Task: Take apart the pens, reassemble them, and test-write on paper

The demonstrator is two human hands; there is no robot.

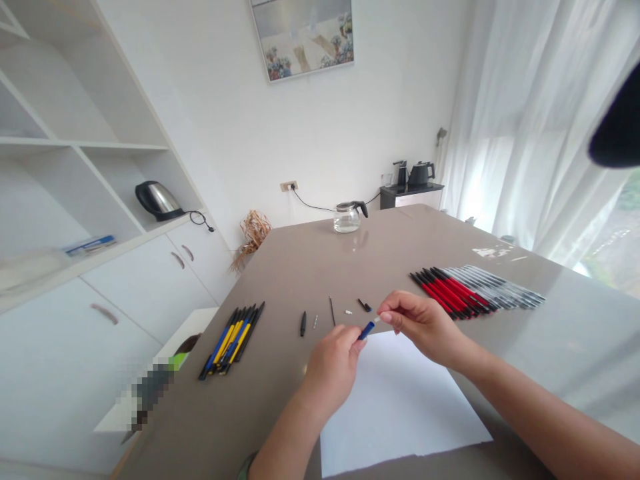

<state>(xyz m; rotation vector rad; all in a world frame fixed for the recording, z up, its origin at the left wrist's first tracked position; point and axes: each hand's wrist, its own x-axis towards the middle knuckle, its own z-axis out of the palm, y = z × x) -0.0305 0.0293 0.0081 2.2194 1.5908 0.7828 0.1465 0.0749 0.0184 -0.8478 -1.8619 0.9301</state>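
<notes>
My left hand (336, 359) is closed around a blue pen barrel (367, 329), its open end tilted up to the right. Close to that end, my right hand (417, 323) pinches a small whitish pen part (378, 319) between thumb and fingertips. Beyond the hands lie loose pen pieces: a black grip section (303, 324), a small spring (315, 322), a thin dark refill (332, 311), a little white piece (349, 312) and a black clip piece (365, 305). Under both hands a sheet of white paper (400, 407) rests on the table.
Blue, yellow and black pens (233, 340) lie bundled at left on the brown table (295, 267). Red pens (450, 293) and clear pens (500, 287) are lined up at right. A glass pot (347, 219) of water stands at the far edge.
</notes>
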